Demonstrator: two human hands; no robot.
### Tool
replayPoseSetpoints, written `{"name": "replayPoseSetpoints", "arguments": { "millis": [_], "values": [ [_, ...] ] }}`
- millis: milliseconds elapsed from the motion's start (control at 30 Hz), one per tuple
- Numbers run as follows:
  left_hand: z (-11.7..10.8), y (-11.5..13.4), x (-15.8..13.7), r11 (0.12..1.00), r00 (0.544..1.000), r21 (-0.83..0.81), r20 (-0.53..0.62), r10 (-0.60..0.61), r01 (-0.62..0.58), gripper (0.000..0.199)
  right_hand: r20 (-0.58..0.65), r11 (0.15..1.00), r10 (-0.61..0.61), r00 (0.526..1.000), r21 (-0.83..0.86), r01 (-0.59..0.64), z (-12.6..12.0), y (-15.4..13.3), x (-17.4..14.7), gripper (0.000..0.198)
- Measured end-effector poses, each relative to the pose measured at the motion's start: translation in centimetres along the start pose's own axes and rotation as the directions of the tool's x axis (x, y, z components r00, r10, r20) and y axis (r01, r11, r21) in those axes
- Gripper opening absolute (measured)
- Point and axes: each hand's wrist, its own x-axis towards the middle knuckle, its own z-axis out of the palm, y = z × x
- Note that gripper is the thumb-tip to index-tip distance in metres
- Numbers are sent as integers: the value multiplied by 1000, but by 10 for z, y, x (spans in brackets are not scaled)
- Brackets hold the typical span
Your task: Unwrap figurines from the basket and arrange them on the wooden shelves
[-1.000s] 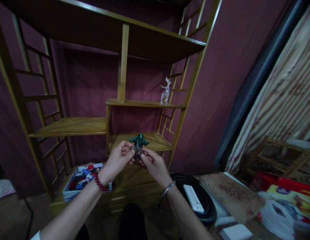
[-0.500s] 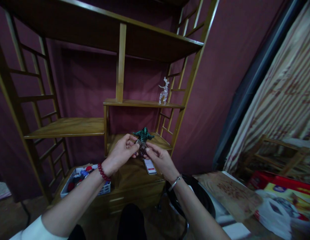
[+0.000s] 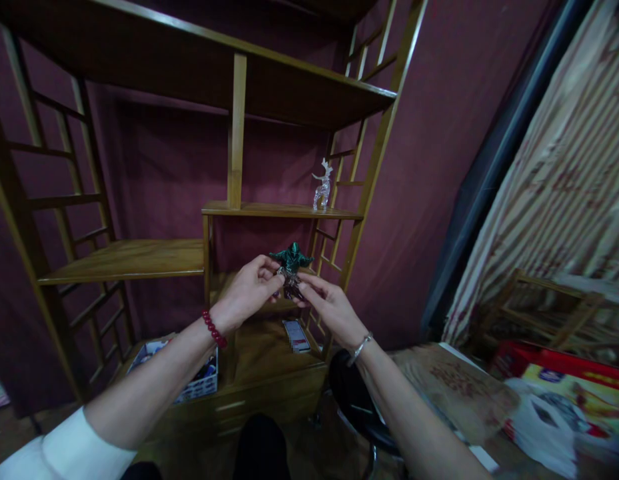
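Note:
Between my two hands is a small figurine, dark green and shiny on top with its arms spread, brownish and silvery lower down. My left hand, below a red bead bracelet, pinches its lower left side. On the opposite side, the thumb and fingers of my right hand grip the lower right part. A silver bracelet circles that wrist. The figurine is held upright in the air in front of the shelf unit; my fingers hide part of its base.
A wooden shelf unit stands ahead, with a clear deer ornament on its middle right shelf. Lower down lie a phone and a white basket of small items. At right are a black stool and a plastic bag.
Both hands have lifted the figurine a little and shifted it slightly right. More of the phone shows below. The view has turned slightly.

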Motion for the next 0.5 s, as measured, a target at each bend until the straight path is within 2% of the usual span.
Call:
{"name": "replayPoseSetpoints", "arguments": {
  "millis": [500],
  "values": [
    [1,18,21,992,996,82,17,93,-94,15,-90,989,-76,993,-131,63,-8,-24,17,34]
  ]
}}
